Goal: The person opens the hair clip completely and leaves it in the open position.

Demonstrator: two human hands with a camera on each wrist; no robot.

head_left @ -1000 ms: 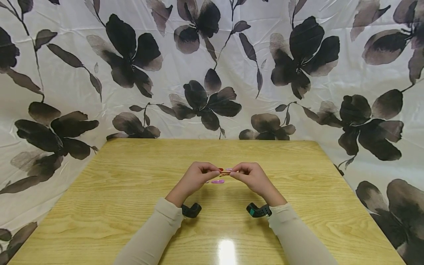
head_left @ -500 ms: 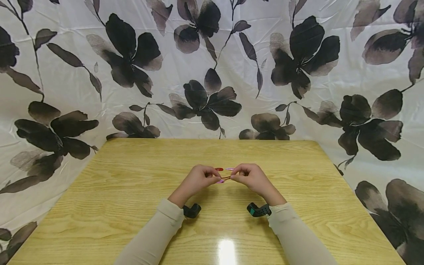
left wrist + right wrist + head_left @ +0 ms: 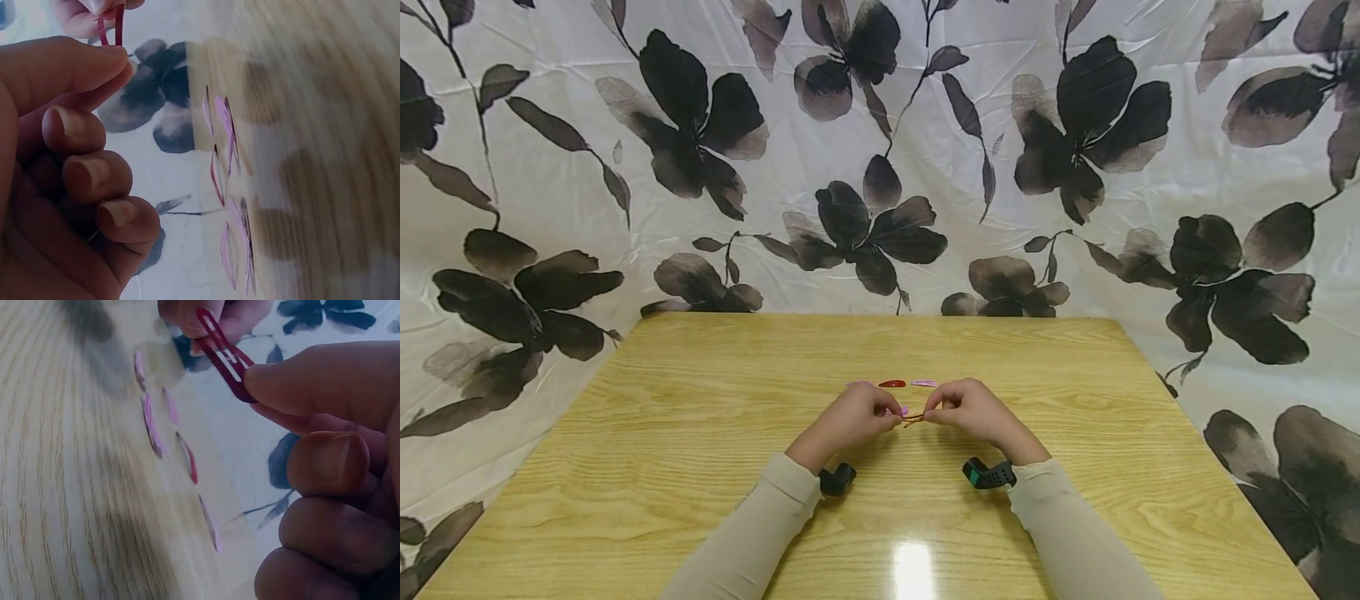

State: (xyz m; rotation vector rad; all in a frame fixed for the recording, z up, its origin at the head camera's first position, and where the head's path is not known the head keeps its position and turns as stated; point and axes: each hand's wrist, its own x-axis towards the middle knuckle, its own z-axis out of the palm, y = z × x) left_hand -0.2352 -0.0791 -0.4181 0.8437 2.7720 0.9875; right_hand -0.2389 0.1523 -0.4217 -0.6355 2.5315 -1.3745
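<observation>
Between the two hands is a red snap hair clip (image 3: pixel 235 388), raised above the table. My right hand (image 3: pixel 977 417) pinches its wider end between thumb and forefinger, the other fingers curled below. The narrow end is pinched by the left hand (image 3: pixel 850 421), whose fingertips cover it. In the left wrist view the clip (image 3: pixel 119 26) shows as two thin strips standing apart. Beyond the hands lie a second red clip (image 3: pixel 892 383) and a pink clip (image 3: pixel 923 383) on the table. Another pink clip (image 3: pixel 860 384) is partly behind the left hand.
The wooden table (image 3: pixel 730 358) carries several pink clips in two short rows around the red one; one pink clip (image 3: pixel 150 428) lies in the nearer row. A floral cloth (image 3: pixel 970 167) hangs behind the table. Each wrist wears a dark strap device (image 3: pixel 988 473).
Both hands have come nearer to the body with the red hair clip held between them. The clips at the back of the table now show more fully.
</observation>
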